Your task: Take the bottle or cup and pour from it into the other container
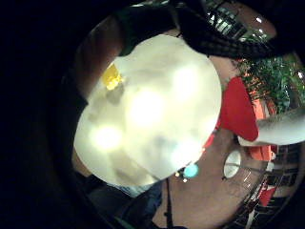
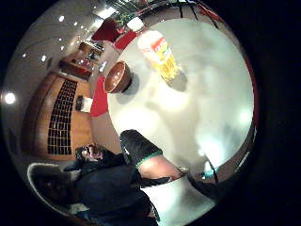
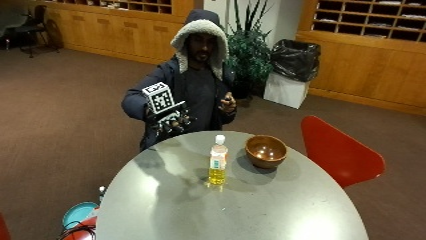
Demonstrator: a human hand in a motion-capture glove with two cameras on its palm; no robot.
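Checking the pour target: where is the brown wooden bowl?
In the outside view, the brown wooden bowl stands on the round grey table, just beside the clear plastic bottle.

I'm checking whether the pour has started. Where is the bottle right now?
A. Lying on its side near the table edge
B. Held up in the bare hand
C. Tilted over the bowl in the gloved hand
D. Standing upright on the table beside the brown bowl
D: the bottle stands upright on the table beside the bowl, while the gloved right hand hovers above the table's far edge, holding nothing.
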